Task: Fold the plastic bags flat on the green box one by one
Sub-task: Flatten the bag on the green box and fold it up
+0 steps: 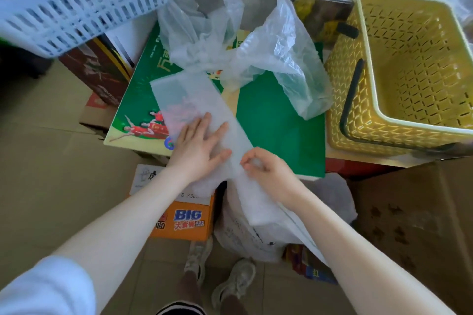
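Stood over green box (279, 120), top face up, printed panel w/ figures in red at its near-left corner. On it lay folded plastic bag (197, 107), a long flat translucent strip running diagonally from box centre-left down over near edge, tail end hanging off toward floor. Left hand (198, 147) lay flat on strip near box's near edge, fingers straight & spread, pressing it down; grip released, nothing clenched. Right hand (268, 169) just beside it at strip's right edge, thumb & forefinger curled together, pinching edge of folded plastic bag at box's near rim. 2 loose plastic bags (245, 46) sat crumpled & puffed up on far half of box, touching far end of strip; one toward back-left, other toward right, draping close to yellow basket (414, 64). Yellow basket stood just right of box, tilted, dark handle folded down along its near-left side. White basket (76, 0) upper left, above box level, blurred. Orange carton (186, 220) marked BIG on floor below near edge of box. Brown cardboard box (414, 225) lower right. 2 pale shoes (220, 273) visible on tiled floor betw. forearms.
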A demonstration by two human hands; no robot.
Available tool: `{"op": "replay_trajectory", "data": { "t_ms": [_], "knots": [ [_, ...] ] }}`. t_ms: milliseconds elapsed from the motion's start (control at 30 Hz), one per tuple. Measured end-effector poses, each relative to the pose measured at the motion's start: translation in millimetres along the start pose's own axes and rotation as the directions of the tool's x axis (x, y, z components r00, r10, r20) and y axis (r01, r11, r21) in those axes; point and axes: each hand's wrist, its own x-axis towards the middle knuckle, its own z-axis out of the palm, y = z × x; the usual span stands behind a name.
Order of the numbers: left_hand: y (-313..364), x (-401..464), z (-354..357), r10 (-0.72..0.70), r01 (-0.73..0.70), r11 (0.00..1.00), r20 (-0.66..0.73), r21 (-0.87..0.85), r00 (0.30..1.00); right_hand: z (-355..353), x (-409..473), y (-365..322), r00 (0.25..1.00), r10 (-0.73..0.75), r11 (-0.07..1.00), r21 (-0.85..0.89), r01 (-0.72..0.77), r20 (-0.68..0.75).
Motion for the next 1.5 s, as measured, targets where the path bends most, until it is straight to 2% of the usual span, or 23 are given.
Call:
{"op": "replay_trajectory", "data": {
  "t_ms": [100,200,233,300,367,433,467,533,567,633,700,733,800,833,867,967,1000,1133,1200,1267,1367,1433,1500],
  "knots": [
    [-3,5,4,0.121,-0.127,0.985,0.061,0.12,0.991,-1,-11,0,0.995,0.052,0.992,0.106,-0.061,0.091],
    [-7,8,4,0.174,-0.185,0.966,0.078,0.181,0.982,-9,-20,-2,0.931,0.05,0.874,0.436,-0.215,0.361],
    [-9,9,3,0.19,-0.201,0.958,0.075,0.205,0.979,-11,-21,-4,0.919,0.012,0.848,0.483,-0.218,0.395],
    [-15,10,2,0.225,-0.238,0.951,0.086,0.195,0.971,-6,-19,-6,0.949,-0.025,0.887,0.444,-0.123,0.313],
    [-25,9,0,0.252,-0.265,0.958,0.114,0.115,0.961,3,-12,-8,0.995,-0.066,0.969,0.244,0.047,0.071],
    [-25,2,-12,0.29,-0.296,0.955,0.149,0.022,0.945,9,-2,-13,0.957,-0.218,0.976,-0.037,0.215,-0.193],
    [-23,-4,-20,0.287,-0.286,0.958,0.172,-0.031,0.942,10,4,-16,0.912,-0.318,0.946,-0.146,0.289,-0.259],
    [-23,-17,-32,0.181,-0.129,0.969,0.257,-0.21,0.949,13,16,-25,0.883,-0.399,0.914,-0.19,0.359,-0.248],
    [-26,-24,-36,0.144,-0.017,0.909,0.276,-0.416,0.95,15,22,-33,0.901,-0.372,0.927,-0.14,0.348,-0.225],
    [-40,-30,-35,0.1,0.082,0.623,0.183,-0.778,0.978,23,37,-45,0.944,-0.232,0.972,-0.028,0.231,-0.234],
    [-57,-29,-37,0.008,0.06,0.398,0.069,-0.916,0.998,34,60,-50,0.954,-0.049,0.998,0.027,0.059,-0.296],
    [-65,-27,-37,0.001,0.073,0.296,0.076,-0.952,0.997,40,71,-51,0.948,0.02,1.0,0.005,-0.019,-0.319],
    [-73,-25,-37,-0.027,0.115,0.216,0.112,-0.97,0.993,48,89,-49,0.929,0.101,0.986,-0.088,-0.141,-0.356],
    [-74,-24,-40,-0.033,0.114,0.229,0.109,-0.967,0.993,50,95,-48,0.915,0.128,0.973,-0.132,-0.191,-0.382],
    [-74,-24,-43,-0.024,0.104,0.301,0.101,-0.948,0.995,50,101,-48,0.9,0.155,0.954,-0.174,-0.243,-0.407],
    [-72,-16,-35,-0.047,0.071,0.722,0.053,-0.688,0.997,50,112,-52,0.858,0.224,0.869,-0.305,-0.39,-0.462],
    [-70,-13,-33,-0.069,0.053,0.793,-0.003,-0.606,0.998,50,116,-54,0.85,0.227,0.838,-0.348,-0.419,-0.476],
    [-72,-2,-32,-0.083,0.017,0.941,-0.182,-0.338,0.98,51,123,-61,0.857,0.177,0.708,-0.542,-0.453,-0.484],
    [-77,4,-26,-0.013,-0.027,0.987,-0.244,-0.16,0.97,52,126,-63,0.86,0.168,0.647,-0.604,-0.465,-0.482],
    [-78,10,-21,0.045,-0.073,0.995,-0.334,-0.073,0.941,54,129,-64,0.855,0.167,0.62,-0.623,-0.478,-0.49],
    [-71,25,-22,0.233,-0.243,0.97,-0.334,0.014,0.913,57,127,-65,0.845,0.179,0.618,-0.612,-0.495,-0.503],
    [-67,40,-25,0.367,-0.364,0.929,-0.276,0.064,0.888,57,122,-63,0.835,0.192,0.696,-0.528,-0.487,-0.516],
    [-66,53,-23,0.424,-0.407,0.905,-0.191,0.121,0.885,55,112,-57,0.838,0.176,0.853,-0.345,-0.392,-0.517]
  ]
}}
